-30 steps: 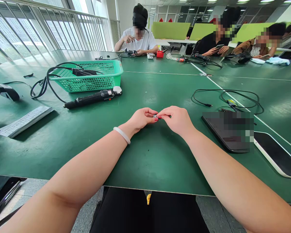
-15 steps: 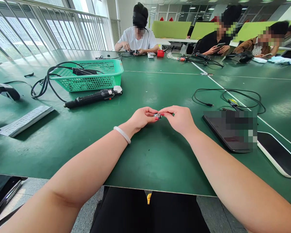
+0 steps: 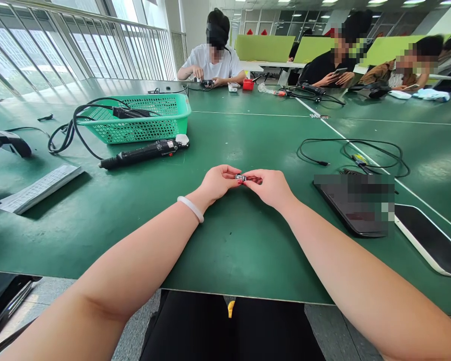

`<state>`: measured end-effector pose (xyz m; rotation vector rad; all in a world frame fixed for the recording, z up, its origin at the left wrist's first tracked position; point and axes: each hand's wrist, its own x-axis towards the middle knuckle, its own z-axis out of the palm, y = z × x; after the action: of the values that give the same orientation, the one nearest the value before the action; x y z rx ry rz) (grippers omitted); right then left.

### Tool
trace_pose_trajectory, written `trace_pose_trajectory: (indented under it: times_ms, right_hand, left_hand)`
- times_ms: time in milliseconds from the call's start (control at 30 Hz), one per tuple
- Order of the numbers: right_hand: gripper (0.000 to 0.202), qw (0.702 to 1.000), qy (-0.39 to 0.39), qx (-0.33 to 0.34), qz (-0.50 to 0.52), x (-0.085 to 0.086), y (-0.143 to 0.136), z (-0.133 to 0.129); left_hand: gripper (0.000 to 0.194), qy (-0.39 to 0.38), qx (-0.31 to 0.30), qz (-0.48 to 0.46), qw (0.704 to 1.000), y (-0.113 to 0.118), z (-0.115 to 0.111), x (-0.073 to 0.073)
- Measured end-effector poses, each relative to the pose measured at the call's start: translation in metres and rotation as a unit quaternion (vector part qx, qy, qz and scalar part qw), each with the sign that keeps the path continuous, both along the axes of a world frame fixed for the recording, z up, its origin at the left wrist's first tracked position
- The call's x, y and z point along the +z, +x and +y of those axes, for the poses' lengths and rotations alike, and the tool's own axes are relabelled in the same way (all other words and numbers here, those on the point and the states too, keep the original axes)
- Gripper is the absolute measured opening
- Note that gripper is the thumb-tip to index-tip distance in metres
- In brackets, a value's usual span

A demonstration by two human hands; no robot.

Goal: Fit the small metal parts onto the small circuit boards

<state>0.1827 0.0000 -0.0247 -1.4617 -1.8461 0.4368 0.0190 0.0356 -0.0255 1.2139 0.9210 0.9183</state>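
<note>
A tiny silvery and dark part [image 3: 241, 177] is pinched between the fingertips of both hands, just above the green table [image 3: 225, 240]. My left hand [image 3: 218, 182] grips it from the left, thumb below and fingers above. From the right, my right hand [image 3: 269, 186] closes its thumb and fingers on the other end. The fingertips of the two hands nearly meet and cover some of the part, so its details are too small to tell.
A green basket [image 3: 143, 125] with cables and a black electric screwdriver [image 3: 145, 153] lie at the left, near a paper stack [image 3: 41, 188]. Two phones [image 3: 346, 210] and a black cable [image 3: 361, 141] are at the right. People sit across the table.
My right hand has shifted slightly left and lower, its fingers more bent. The small part has moved slightly left with the fingertips.
</note>
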Motion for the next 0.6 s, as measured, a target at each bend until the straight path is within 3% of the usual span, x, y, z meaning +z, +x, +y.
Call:
trace_pose_trajectory:
  times_ms: [233, 600]
  right_hand:
    - [0.021, 1.0, 0.029, -0.011, 0.003, -0.006, -0.001, 0.011]
    - [0.021, 0.992, 0.09, -0.046, -0.077, -0.007, -0.004, 0.017]
  left_hand:
    - [0.029, 0.096, 0.009, 0.074, 0.993, 0.001, 0.017, -0.01]
    - [0.023, 0.126, 0.026, 0.089, 0.988, 0.003, 0.019, -0.005]
